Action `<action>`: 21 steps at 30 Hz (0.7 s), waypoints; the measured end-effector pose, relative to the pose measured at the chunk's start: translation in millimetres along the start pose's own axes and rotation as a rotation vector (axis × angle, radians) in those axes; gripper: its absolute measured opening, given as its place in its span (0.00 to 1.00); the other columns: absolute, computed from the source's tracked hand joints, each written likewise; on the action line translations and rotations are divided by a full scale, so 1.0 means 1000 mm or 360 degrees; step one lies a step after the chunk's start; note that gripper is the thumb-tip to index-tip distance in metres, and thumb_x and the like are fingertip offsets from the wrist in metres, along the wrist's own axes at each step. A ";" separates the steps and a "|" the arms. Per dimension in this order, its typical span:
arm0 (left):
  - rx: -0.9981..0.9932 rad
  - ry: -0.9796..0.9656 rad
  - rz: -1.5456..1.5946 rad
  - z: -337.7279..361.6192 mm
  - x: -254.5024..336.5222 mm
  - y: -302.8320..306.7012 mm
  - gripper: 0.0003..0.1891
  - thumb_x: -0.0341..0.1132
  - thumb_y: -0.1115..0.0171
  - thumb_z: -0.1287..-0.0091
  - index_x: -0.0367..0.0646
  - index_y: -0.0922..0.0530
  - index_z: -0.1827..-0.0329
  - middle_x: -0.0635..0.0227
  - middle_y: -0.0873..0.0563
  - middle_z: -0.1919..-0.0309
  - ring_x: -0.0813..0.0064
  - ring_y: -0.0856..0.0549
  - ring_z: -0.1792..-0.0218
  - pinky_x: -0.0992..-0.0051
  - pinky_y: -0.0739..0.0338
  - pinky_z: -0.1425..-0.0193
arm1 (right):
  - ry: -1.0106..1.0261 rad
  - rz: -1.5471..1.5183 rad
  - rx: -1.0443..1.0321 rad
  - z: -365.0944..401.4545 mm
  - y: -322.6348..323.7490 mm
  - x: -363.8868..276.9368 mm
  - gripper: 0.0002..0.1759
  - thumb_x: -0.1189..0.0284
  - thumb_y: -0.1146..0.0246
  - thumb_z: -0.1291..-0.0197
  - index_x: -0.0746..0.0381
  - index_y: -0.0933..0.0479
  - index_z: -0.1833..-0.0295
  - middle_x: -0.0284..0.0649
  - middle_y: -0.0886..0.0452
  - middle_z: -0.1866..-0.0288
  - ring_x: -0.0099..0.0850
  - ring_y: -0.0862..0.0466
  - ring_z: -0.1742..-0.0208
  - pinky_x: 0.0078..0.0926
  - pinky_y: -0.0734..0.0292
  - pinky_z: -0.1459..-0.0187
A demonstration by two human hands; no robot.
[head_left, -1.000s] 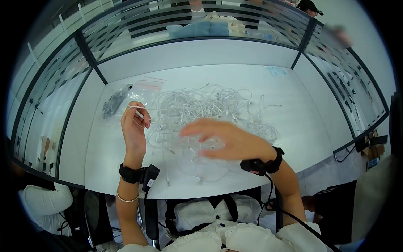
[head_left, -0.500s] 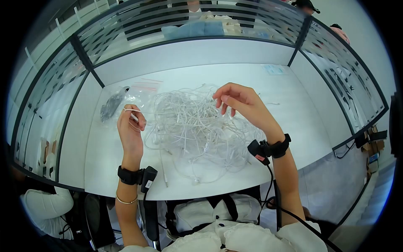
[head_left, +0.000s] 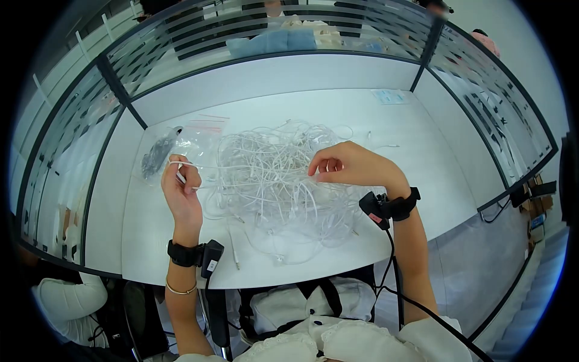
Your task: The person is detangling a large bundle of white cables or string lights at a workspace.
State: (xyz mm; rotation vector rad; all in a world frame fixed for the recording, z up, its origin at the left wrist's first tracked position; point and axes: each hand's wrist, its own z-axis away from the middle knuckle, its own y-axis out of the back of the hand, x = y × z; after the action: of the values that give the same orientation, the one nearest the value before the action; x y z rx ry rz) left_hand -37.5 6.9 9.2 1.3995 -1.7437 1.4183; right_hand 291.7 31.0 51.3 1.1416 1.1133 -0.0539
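Observation:
A large tangle of thin white cables lies across the middle of the white table. My left hand is closed around one white cable, left of the tangle. From its fingers this cable runs right, into the heap. Over the right part of the tangle is my right hand, its fingers curled and the thumb and index tips close together at the cables. Whatever those tips may pinch is too small to make out. A straight white cable end with a plug lies near the front, below the tangle.
Clear zip bags, one with dark grey contents, lie at the back left. A pale blue packet sits at the back right. Partition walls with dark frames enclose the table. Black leads trail from my wrist devices.
My right hand has come down and toward me onto the cables, its fingers drawing together. The left hand has shifted slightly left, still holding its cable.

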 end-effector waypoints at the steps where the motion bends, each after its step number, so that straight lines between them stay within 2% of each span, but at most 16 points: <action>1: 0.0005 -0.0020 -0.0014 -0.001 -0.001 0.000 0.12 0.40 0.54 0.27 0.44 0.31 0.67 0.79 0.42 0.86 0.87 0.46 0.83 0.80 0.52 0.76 | 0.0010 -0.0033 -0.0009 0.002 0.003 -0.001 0.09 0.69 0.36 0.43 0.61 0.18 0.59 0.37 0.18 0.70 0.27 0.20 0.68 0.25 0.25 0.65; 4: -0.0002 -0.0032 -0.0101 0.000 0.001 -0.003 0.11 0.38 0.54 0.28 0.43 0.31 0.68 0.79 0.40 0.85 0.87 0.44 0.83 0.81 0.51 0.76 | -0.0014 -0.0053 -0.0006 0.006 0.007 0.002 0.08 0.70 0.36 0.42 0.61 0.19 0.58 0.36 0.19 0.70 0.25 0.22 0.69 0.24 0.26 0.65; 8: -0.0085 -0.0015 -0.0293 0.004 0.001 -0.013 0.08 0.34 0.54 0.32 0.43 0.30 0.67 0.79 0.38 0.84 0.88 0.42 0.82 0.82 0.50 0.75 | 0.0080 -0.0130 0.0270 0.004 0.007 -0.007 0.07 0.72 0.37 0.41 0.61 0.22 0.57 0.33 0.20 0.68 0.22 0.24 0.70 0.22 0.27 0.65; 10: -0.0140 0.0047 -0.0439 0.008 0.001 -0.020 0.05 0.29 0.54 0.35 0.41 0.28 0.65 0.80 0.38 0.82 0.89 0.42 0.80 0.83 0.49 0.74 | 0.0175 -0.0376 0.0306 0.002 0.006 -0.012 0.06 0.73 0.38 0.39 0.61 0.24 0.57 0.30 0.20 0.65 0.21 0.24 0.67 0.21 0.28 0.61; 12: -0.0354 0.0073 -0.0389 0.009 -0.001 -0.021 0.04 0.29 0.49 0.34 0.40 0.26 0.63 0.81 0.37 0.82 0.90 0.43 0.80 0.83 0.50 0.75 | 0.0289 -0.0465 0.0343 0.000 0.003 -0.014 0.05 0.73 0.38 0.38 0.60 0.25 0.57 0.29 0.21 0.62 0.21 0.24 0.64 0.21 0.28 0.57; 16: -0.0461 0.0179 -0.0724 0.017 0.009 -0.039 0.04 0.30 0.41 0.32 0.41 0.21 0.60 0.85 0.35 0.84 0.92 0.43 0.82 0.83 0.53 0.77 | 0.0392 -0.0642 0.0456 -0.001 0.001 -0.018 0.06 0.71 0.39 0.36 0.60 0.25 0.57 0.28 0.22 0.60 0.20 0.23 0.59 0.22 0.29 0.51; 19: -0.0607 0.0146 -0.0891 0.018 0.014 -0.055 0.07 0.31 0.38 0.32 0.42 0.17 0.55 0.87 0.34 0.86 0.93 0.44 0.83 0.83 0.53 0.78 | 0.0511 -0.0605 0.0546 -0.006 -0.002 -0.014 0.07 0.72 0.39 0.36 0.61 0.26 0.55 0.29 0.22 0.60 0.20 0.22 0.58 0.21 0.28 0.51; 21: -0.0715 0.0154 -0.0935 0.015 0.018 -0.067 0.08 0.31 0.38 0.32 0.42 0.17 0.53 0.87 0.34 0.85 0.92 0.44 0.82 0.83 0.53 0.78 | 0.0439 -0.0860 0.0525 -0.008 -0.010 -0.020 0.08 0.72 0.39 0.36 0.61 0.27 0.54 0.30 0.22 0.59 0.20 0.22 0.58 0.21 0.27 0.51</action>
State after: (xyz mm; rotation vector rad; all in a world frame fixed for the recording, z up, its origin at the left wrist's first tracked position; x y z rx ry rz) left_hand 20.3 -9.6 46.6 1.3964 -1.3195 0.7137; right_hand 271.0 22.6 58.7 1.1261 1.6835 -0.5301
